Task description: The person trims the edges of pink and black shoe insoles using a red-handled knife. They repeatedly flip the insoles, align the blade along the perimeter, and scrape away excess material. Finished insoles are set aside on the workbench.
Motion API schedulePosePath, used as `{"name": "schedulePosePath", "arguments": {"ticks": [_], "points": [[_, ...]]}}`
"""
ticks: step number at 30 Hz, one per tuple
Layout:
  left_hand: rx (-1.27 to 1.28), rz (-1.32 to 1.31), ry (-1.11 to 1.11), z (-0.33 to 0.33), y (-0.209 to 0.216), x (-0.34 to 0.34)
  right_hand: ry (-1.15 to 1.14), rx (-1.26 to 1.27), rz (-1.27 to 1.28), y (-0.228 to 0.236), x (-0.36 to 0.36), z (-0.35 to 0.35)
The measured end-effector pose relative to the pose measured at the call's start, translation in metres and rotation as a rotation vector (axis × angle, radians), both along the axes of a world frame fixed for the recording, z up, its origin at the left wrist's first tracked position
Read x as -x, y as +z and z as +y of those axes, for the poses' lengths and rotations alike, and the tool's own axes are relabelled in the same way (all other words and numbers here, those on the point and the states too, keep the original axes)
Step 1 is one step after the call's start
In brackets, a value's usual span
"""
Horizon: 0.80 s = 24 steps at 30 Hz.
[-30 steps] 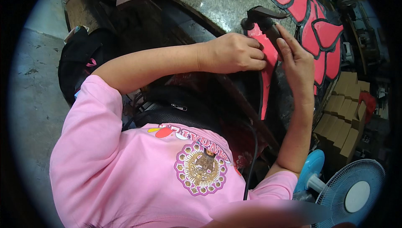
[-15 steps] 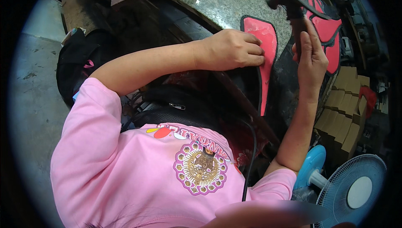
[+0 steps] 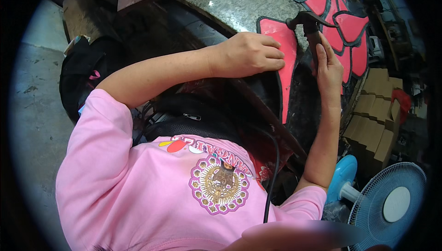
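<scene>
The red, tapering panel with black edging (image 3: pixel 287 69) is laid at the near side of the grey speckled surface (image 3: pixel 230 4), its narrow end pointing toward the body. The left hand (image 3: pixel 251 55) is rested on the panel's left side, fingers curled together; whether the edge is pinched cannot be told, the fingertips being hidden. The dark hammer with a curved head (image 3: pixel 307 20) is clamped in the right hand's fingers (image 3: pixel 329 69). Half a second earlier, the head was raised clear to the right; it has now been brought back to the panel's upper right edge, placing that edge within striking reach. Contact cannot be confirmed. Beyond, similar red black-edged pieces (image 3: pixel 352 24) are heaped.
</scene>
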<state>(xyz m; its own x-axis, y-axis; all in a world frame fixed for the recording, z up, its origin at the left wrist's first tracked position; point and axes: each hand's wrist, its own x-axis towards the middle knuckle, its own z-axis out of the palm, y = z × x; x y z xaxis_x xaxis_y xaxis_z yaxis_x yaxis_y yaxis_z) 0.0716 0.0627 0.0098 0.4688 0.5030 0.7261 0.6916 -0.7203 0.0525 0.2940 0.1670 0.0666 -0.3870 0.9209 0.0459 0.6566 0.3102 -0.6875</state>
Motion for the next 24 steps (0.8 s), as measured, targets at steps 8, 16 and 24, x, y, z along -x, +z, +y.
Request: {"name": "schedulePosePath", "arguments": {"ticks": [8,16,24], "points": [[0.008,0.007,0.019,0.001,-0.001,-0.001,0.023,-0.162,0.359,0.01,0.012,-0.005],[-0.005,-0.004,0.041,0.002,-0.001,-0.003,0.041,-0.222,0.112,0.011,-0.004,0.001],[0.022,-0.045,0.129,0.002,-0.001,-0.005,-0.032,-0.017,0.112,0.009,-0.025,-0.014]]}}
